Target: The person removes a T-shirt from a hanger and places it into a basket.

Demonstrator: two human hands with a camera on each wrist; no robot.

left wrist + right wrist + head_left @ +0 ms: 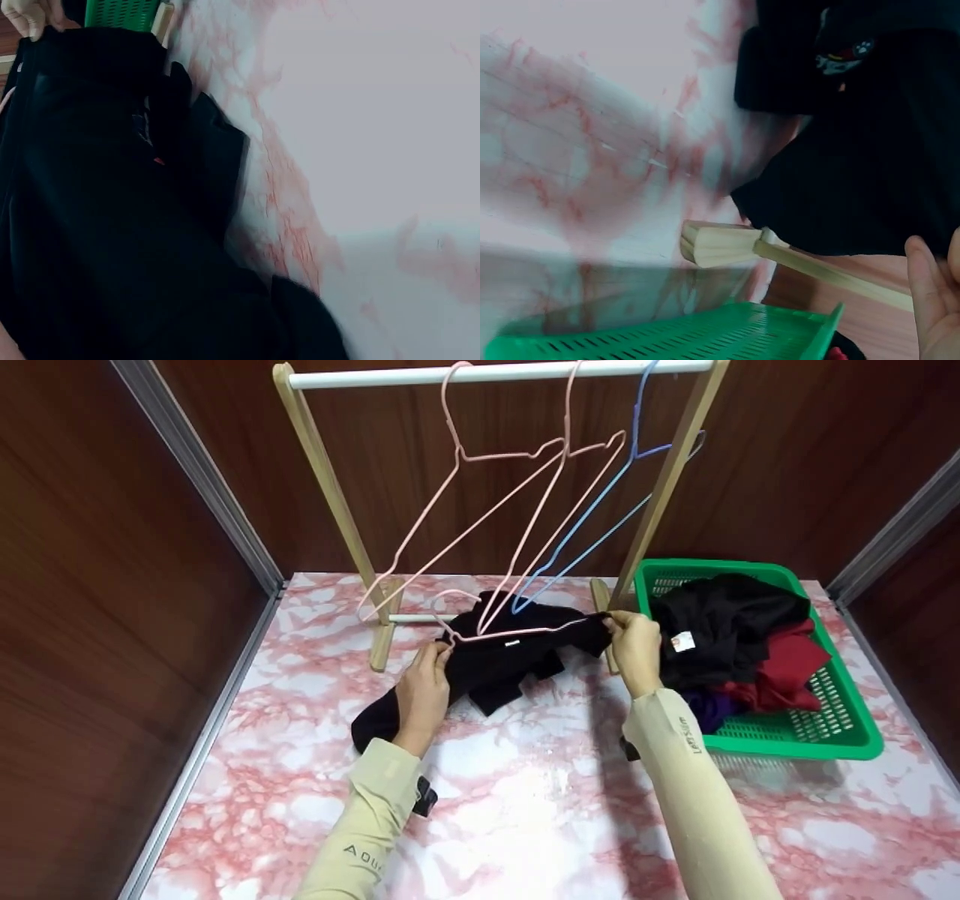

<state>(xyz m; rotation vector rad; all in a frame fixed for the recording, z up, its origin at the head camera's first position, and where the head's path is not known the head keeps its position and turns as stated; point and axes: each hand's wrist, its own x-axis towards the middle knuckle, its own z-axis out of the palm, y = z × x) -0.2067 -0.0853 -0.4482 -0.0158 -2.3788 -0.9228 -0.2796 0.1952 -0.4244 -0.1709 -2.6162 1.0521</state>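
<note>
A black garment point(487, 671) with a small white label at its top edge spans between both hands, above the marbled table. A pink wire hanger point(517, 634) runs along that edge, its hook pointing up and back. My left hand point(421, 690) pinches the cloth beside the hanger's neck. At the opposite upper corner, my right hand point(636, 652) pinches the fabric between thumb and fingers, near the hanger's far end. The right wrist view shows a small paw print design point(844, 58) on the cloth. Folds of the garment hide part of the hanger.
Behind stands a wooden rack point(326, 472) with a white bar point(510, 373). Two pink hangers point(424, 521) and a blue hanger point(592, 521) hang from it, reaching low over the garment. To the right, a green basket point(862, 739) holds black, red and purple clothes.
</note>
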